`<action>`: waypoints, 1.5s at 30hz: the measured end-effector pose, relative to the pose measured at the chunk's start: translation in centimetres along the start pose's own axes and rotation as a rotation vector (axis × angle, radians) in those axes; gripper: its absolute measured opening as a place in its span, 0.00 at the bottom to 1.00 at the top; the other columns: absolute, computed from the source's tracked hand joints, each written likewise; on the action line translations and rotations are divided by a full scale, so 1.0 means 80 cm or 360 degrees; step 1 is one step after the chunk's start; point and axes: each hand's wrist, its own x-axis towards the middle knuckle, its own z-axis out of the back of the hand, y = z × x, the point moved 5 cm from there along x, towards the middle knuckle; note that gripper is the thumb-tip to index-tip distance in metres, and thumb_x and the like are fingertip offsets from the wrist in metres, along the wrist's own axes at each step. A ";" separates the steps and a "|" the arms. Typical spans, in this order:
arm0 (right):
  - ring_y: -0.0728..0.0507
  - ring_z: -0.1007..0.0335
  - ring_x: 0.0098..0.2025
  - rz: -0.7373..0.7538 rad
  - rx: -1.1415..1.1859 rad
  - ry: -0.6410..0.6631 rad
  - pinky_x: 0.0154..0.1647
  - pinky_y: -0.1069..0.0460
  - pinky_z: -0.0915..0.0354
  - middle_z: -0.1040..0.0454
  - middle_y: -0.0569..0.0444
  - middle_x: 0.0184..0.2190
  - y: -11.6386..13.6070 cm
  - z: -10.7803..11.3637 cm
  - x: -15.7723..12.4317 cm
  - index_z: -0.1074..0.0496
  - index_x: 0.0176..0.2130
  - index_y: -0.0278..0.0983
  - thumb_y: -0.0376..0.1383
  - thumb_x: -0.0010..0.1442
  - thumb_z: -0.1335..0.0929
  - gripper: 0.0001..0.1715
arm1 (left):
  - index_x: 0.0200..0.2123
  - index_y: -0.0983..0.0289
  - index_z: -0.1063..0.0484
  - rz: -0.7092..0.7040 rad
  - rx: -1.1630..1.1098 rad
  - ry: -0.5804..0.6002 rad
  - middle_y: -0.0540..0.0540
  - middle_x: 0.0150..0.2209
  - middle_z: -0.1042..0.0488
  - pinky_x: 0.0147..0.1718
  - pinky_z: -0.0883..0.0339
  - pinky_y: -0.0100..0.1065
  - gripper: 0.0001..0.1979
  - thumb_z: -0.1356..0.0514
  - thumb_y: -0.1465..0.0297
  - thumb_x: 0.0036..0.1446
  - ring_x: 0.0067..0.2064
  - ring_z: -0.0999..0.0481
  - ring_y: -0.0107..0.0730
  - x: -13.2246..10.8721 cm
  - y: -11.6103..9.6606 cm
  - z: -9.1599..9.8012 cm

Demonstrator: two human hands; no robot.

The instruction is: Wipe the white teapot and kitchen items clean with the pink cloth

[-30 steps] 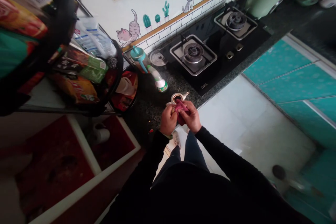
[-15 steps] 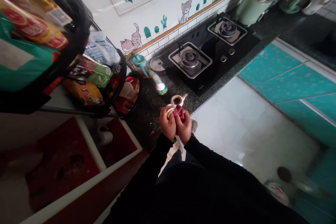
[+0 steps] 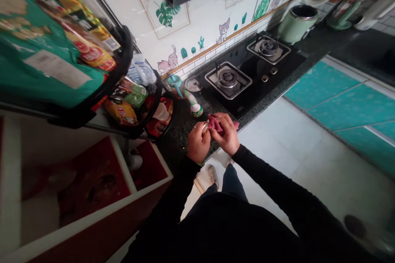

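A white wall printed with grey cats and green plants (image 3: 197, 28) is being seen at twelve o'clock of the hands, and pale floor tiles (image 3: 290, 148) are being bordered at three by turquoise patterned cupboard fronts (image 3: 348, 107). A speckled black stone counter (image 3: 182, 133) is being shared by a black glass two-burner hob (image 3: 247, 72) at one o'clock and a small white-and-green bottle (image 3: 195, 109) near at eleven. At ten, bright packets are being held in a black tiered rack (image 3: 129, 49), probably for easy reach.

Beside the counter's near edge, both hands are being kept close together, fingers bent. A crumpled dark-red cloth (image 3: 217, 123) is being pinched by the right hand (image 3: 227, 134). At its nine o'clock, touching it, a small pale rounded piece (image 3: 205, 127) is being gripped by the left hand (image 3: 198, 144), presumably so that it is being steadied against the cloth; its full shape is being hidden by fingers.
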 end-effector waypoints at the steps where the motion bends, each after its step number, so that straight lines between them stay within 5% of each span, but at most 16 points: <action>1: 0.38 0.27 0.56 -0.0051 0.0032 -0.0100 0.60 0.42 0.31 0.24 0.45 0.51 -0.001 -0.004 -0.007 0.25 0.46 0.41 0.41 0.66 0.30 0.09 | 0.41 0.61 0.26 -0.0003 -0.0020 -0.0045 0.57 0.39 0.21 0.43 0.31 0.36 0.07 0.45 0.71 0.66 0.42 0.22 0.39 -0.002 -0.001 -0.002; 5: 0.39 0.26 0.54 -0.0355 0.0300 -0.0426 0.60 0.42 0.31 0.24 0.45 0.50 -0.009 -0.027 -0.036 0.27 0.48 0.39 0.43 0.67 0.30 0.12 | 0.42 0.60 0.27 -0.0014 -0.0040 -0.0195 0.57 0.40 0.20 0.44 0.29 0.36 0.08 0.45 0.73 0.65 0.43 0.20 0.38 -0.011 -0.003 -0.010; 10: 0.41 0.24 0.49 -0.0740 0.0498 -0.0533 0.56 0.45 0.27 0.22 0.46 0.48 -0.011 -0.051 -0.054 0.29 0.50 0.39 0.48 0.68 0.33 0.18 | 0.42 0.60 0.27 -0.0051 -0.0033 -0.0347 0.57 0.41 0.20 0.46 0.28 0.37 0.06 0.44 0.71 0.65 0.43 0.20 0.38 -0.012 -0.009 -0.006; 14: 0.40 0.26 0.54 -0.0672 0.0447 -0.0372 0.62 0.43 0.31 0.23 0.45 0.51 -0.017 -0.065 -0.075 0.24 0.49 0.39 0.47 0.68 0.32 0.17 | 0.42 0.61 0.27 0.0062 -0.0163 -0.0404 0.57 0.40 0.20 0.46 0.27 0.37 0.07 0.43 0.67 0.65 0.43 0.21 0.37 0.000 -0.007 0.006; 19: 0.38 0.28 0.51 -0.0763 0.0265 -0.0153 0.59 0.42 0.32 0.25 0.45 0.46 -0.055 -0.053 -0.086 0.19 0.38 0.39 0.51 0.60 0.27 0.18 | 0.46 0.61 0.26 0.0560 -0.0748 -0.0332 0.56 0.41 0.21 0.31 0.33 0.29 0.14 0.40 0.58 0.64 0.37 0.23 0.31 0.013 0.011 0.018; 23: 0.43 0.28 0.37 -0.1044 0.0565 0.0087 0.43 0.47 0.29 0.23 0.52 0.36 -0.068 -0.025 -0.057 0.20 0.44 0.39 0.58 0.61 0.29 0.27 | 0.41 0.61 0.26 0.0798 -0.1132 -0.0228 0.51 0.33 0.26 0.21 0.47 0.25 0.18 0.33 0.54 0.56 0.26 0.37 0.21 0.005 0.022 0.023; 27: 0.45 0.33 0.28 -0.1264 0.0845 0.0098 0.30 0.50 0.34 0.25 0.56 0.28 -0.050 -0.004 -0.024 0.22 0.35 0.38 0.63 0.64 0.34 0.32 | 0.38 0.63 0.26 0.0890 -0.1274 -0.0171 0.50 0.31 0.28 0.21 0.43 0.24 0.19 0.29 0.56 0.50 0.26 0.37 0.21 -0.006 0.026 0.026; 35: 0.45 0.27 0.40 -0.0646 0.0593 0.0455 0.43 0.50 0.30 0.21 0.54 0.39 0.018 -0.016 0.022 0.21 0.43 0.38 0.51 0.60 0.26 0.20 | 0.37 0.63 0.23 0.0793 -0.1031 -0.0245 0.48 0.28 0.28 0.22 0.43 0.25 0.12 0.33 0.63 0.52 0.26 0.37 0.22 -0.013 0.022 0.019; 40: 0.45 0.28 0.38 -0.0487 0.0304 0.0326 0.40 0.52 0.32 0.22 0.53 0.38 0.025 -0.020 0.015 0.23 0.43 0.39 0.45 0.65 0.31 0.14 | 0.40 0.63 0.21 0.0712 -0.0884 -0.0335 0.52 0.33 0.22 0.31 0.33 0.28 0.11 0.36 0.64 0.56 0.32 0.27 0.28 -0.014 0.023 0.024; 45: 0.47 0.31 0.34 -0.0314 0.0120 0.0427 0.37 0.53 0.35 0.24 0.54 0.34 0.035 -0.008 0.030 0.24 0.39 0.37 0.39 0.63 0.31 0.08 | 0.36 0.61 0.20 0.0313 -0.0237 0.0081 0.52 0.33 0.20 0.35 0.34 0.31 0.07 0.39 0.70 0.57 0.33 0.25 0.31 0.001 -0.004 0.050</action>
